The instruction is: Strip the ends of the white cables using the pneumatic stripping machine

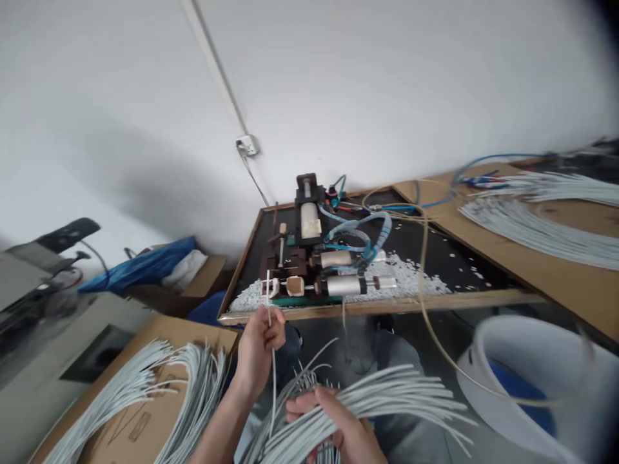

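Observation:
My left hand (264, 338) pinches a single white cable (274, 380), whose upper end points at the front of a small pneumatic machine (309, 251). That end stands close to the machine's lower left jaws (274, 287); whether it touches them I cannot tell. Lower down, my right hand (333, 419) is wrapped round a thick bundle of white cables (387, 393), which fan out to the right. More cables hang over my lap below it. Part of the right hand's fingers is hidden by the bundle.
Short white offcuts (411, 274) litter the black, wood-edged tray (338, 310) around the machine. Curved cable bundles lie on cardboard at left (193, 380) and right (546, 225). A white bucket (483, 341) stands at right, with a beige hose (423, 277) crossing before it.

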The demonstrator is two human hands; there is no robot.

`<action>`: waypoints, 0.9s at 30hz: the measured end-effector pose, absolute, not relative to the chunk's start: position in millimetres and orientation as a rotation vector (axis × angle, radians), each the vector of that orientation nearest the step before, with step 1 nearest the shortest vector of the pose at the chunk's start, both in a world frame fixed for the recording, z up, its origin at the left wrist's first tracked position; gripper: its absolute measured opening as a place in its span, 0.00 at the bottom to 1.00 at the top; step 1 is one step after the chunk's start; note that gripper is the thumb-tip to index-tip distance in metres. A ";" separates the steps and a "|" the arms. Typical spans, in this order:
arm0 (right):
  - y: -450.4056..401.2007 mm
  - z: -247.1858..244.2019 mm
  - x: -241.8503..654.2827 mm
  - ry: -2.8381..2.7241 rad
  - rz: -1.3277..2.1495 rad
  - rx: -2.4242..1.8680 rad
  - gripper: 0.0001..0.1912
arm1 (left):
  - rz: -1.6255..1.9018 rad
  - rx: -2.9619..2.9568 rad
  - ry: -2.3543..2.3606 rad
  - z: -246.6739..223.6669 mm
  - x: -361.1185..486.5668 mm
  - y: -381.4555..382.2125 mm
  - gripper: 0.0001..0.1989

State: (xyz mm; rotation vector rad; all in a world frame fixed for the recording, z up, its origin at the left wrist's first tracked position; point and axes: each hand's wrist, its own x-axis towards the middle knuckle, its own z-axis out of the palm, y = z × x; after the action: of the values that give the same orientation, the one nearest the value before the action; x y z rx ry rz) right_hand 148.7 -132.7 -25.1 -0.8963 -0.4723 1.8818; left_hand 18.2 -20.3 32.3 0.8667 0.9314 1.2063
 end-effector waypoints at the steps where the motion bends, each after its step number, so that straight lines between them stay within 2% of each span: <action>1: -132.4 -27.7 148.7 -0.456 1.888 -0.907 0.27 | 1.206 0.855 0.926 30.2 18.2 -19.9 0.20; 6: -132.5 -34.8 148.7 -0.411 1.890 -0.935 0.27 | 1.254 0.914 0.982 16.1 19.4 -16.2 0.15; 13: -130.0 -32.0 151.4 -0.402 1.852 -0.993 0.28 | 1.323 1.100 1.142 2.2 24.4 -1.6 0.18; 27: -123.5 -24.0 155.8 -0.457 1.857 -0.983 0.27 | 1.368 1.056 1.151 -8.9 25.9 10.4 0.18</action>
State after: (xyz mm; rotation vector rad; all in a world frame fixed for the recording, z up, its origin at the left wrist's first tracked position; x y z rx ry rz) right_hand 155.8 -123.5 -24.0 -0.9826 -0.4572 1.8566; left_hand 25.9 10.4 -8.9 1.0556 1.1508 1.3679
